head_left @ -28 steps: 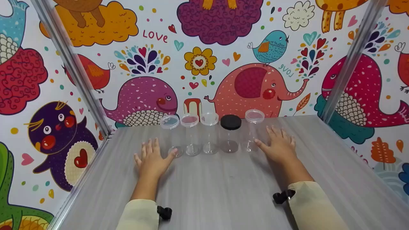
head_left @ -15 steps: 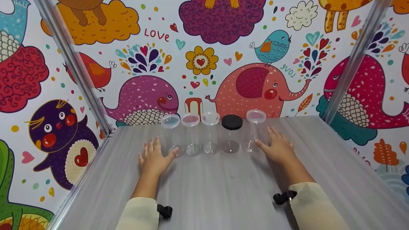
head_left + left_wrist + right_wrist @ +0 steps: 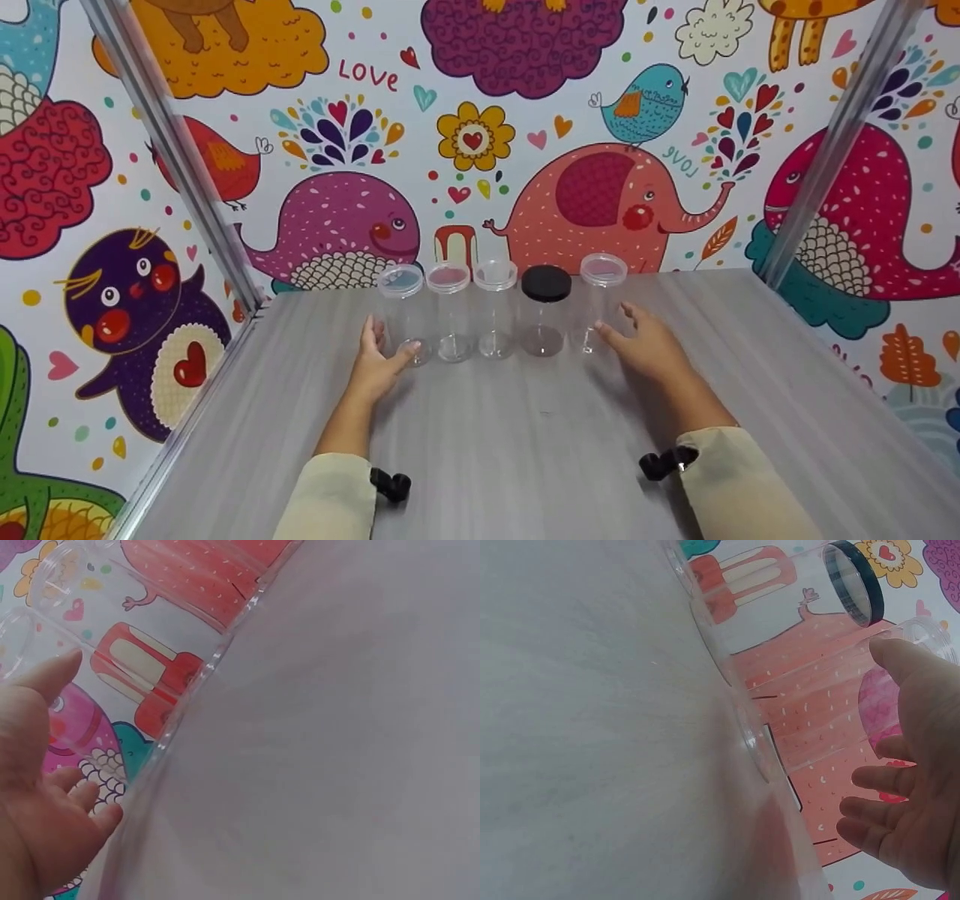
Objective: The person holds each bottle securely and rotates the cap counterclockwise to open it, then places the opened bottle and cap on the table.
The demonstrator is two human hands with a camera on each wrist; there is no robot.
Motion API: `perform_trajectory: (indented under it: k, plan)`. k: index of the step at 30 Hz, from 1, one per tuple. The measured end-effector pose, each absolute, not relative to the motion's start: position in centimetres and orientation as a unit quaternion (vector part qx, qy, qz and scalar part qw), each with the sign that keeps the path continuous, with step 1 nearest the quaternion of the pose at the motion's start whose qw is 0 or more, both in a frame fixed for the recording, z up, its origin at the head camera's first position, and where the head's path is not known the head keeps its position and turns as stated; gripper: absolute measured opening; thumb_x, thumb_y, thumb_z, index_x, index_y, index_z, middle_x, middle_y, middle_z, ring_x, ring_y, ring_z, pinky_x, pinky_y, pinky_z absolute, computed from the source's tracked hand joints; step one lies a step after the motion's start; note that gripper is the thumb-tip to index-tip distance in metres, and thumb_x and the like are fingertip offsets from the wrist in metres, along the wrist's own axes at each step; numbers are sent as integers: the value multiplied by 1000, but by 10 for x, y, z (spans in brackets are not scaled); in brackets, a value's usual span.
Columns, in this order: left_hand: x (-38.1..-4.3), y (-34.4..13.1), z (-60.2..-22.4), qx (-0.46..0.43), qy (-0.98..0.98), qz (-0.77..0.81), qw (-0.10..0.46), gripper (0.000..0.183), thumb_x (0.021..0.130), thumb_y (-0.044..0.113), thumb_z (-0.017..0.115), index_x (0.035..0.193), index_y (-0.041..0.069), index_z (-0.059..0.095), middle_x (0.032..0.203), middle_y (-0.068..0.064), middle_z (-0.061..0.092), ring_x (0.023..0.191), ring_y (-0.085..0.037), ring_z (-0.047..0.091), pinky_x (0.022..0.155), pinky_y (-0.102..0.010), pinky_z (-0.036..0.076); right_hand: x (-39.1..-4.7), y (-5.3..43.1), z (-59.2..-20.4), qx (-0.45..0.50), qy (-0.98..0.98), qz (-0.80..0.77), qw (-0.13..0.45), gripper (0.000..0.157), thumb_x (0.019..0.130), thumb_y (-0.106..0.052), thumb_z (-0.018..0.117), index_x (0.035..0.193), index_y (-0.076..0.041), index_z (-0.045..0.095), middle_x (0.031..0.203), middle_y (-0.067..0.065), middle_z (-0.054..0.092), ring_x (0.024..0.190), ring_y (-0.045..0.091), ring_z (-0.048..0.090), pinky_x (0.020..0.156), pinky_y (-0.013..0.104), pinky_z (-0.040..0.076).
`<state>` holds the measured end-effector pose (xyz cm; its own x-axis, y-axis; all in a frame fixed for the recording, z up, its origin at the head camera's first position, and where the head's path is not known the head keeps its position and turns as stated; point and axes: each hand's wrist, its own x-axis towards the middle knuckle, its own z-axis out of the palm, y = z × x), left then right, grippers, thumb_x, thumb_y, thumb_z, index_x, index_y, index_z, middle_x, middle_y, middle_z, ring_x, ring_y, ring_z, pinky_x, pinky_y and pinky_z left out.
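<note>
Several clear plastic jars stand upright in a row towards the back of the table. My left hand (image 3: pixel 377 367) is at the leftmost jar (image 3: pixel 403 311), with its thumb overlapping the jar's lower front and the fingers along its left side. At the other end, my right hand (image 3: pixel 649 349) stands beside the rightmost jar (image 3: pixel 600 304), thumb at its front and fingers loosely bent to its right. The right wrist view shows that palm (image 3: pixel 930 772) facing the clear jar wall, fingers spread. Between the end jars are two clear-lidded jars and one black-lidded jar (image 3: pixel 545 319).
The grey wood-grain table (image 3: pixel 510 465) runs up to a wall (image 3: pixel 465 75) printed with cartoon animals. Metal posts (image 3: pixel 176 157) stand at the left and right corners. A small black device (image 3: pixel 390 486) is on each sleeve cuff.
My left hand has moved right and its spread fingers have drawn in towards the leftmost jar. My right hand's fingers have bent inward beside the rightmost jar. The jars stay in place.
</note>
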<state>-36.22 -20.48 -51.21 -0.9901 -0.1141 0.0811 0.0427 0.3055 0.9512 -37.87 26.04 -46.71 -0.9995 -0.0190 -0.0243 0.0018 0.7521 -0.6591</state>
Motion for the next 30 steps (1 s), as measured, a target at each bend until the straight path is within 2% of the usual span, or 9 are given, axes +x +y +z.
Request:
perform_trajectory:
  k: [7, 11, 18, 22, 25, 28, 30]
  plan:
    - [-369, -197, -517, 17, -800, -596, 60, 117, 95, 29, 80, 172, 10, -6, 180, -23, 11, 168, -41, 10, 137, -54, 14, -378, 262, -470, -11, 934, -357, -1, 112, 90, -82, 61, 170, -11, 26, 173, 21, 34, 160, 48, 32, 123, 72, 35]
    - [-372, -197, -521, 29, -814, -577, 55, 111, 98, 27, 77, 172, 9, -3, 178, -24, 18, 167, -42, 16, 137, -55, 16, -378, 263, -471, -9, 935, -354, 4, 115, 88, -85, 60, 170, -12, 25, 174, 21, 33, 161, 48, 31, 124, 72, 34]
    - [-377, -197, -522, 16, -821, -567, 61, 99, 101, 25, 73, 171, 2, 6, 175, -23, 28, 165, -42, 23, 136, -53, 21, -378, 263, -469, -3, 934, -358, -3, 109, 92, -80, 59, 170, -11, 26, 174, 22, 33, 161, 49, 29, 124, 73, 31]
    - [-375, -198, -521, 24, -820, -569, 58, 94, 101, 23, 73, 170, 3, 12, 174, -23, 30, 165, -41, 26, 135, -52, 24, -377, 261, -466, 5, 929, -371, -13, 106, 93, -79, 60, 169, -13, 28, 169, 21, 40, 158, 47, 37, 124, 70, 35]
    - [-372, -198, -520, 29, -819, -569, 61, 91, 101, 22, 74, 169, 4, 17, 173, -23, 32, 164, -41, 28, 135, -52, 26, -374, 260, -463, 17, 920, -391, -34, 99, 94, -76, 62, 166, -14, 34, 159, 20, 51, 148, 44, 48, 122, 66, 43]
    - [-370, -199, -519, 35, -814, -575, 67, 88, 99, 22, 77, 168, 5, 24, 171, -24, 35, 163, -41, 31, 134, -53, 28, -369, 258, -460, 29, 911, -407, -64, 86, 95, -71, 65, 156, -14, 46, 141, 17, 59, 129, 37, 58, 115, 58, 53]
    - [-368, -199, -518, 37, -806, -586, 75, 86, 97, 21, 79, 165, 4, 29, 169, -25, 37, 162, -42, 33, 134, -54, 29, -367, 256, -459, 29, 905, -414, -91, 76, 96, -67, 66, 147, -12, 53, 128, 15, 62, 116, 33, 59, 107, 51, 58]
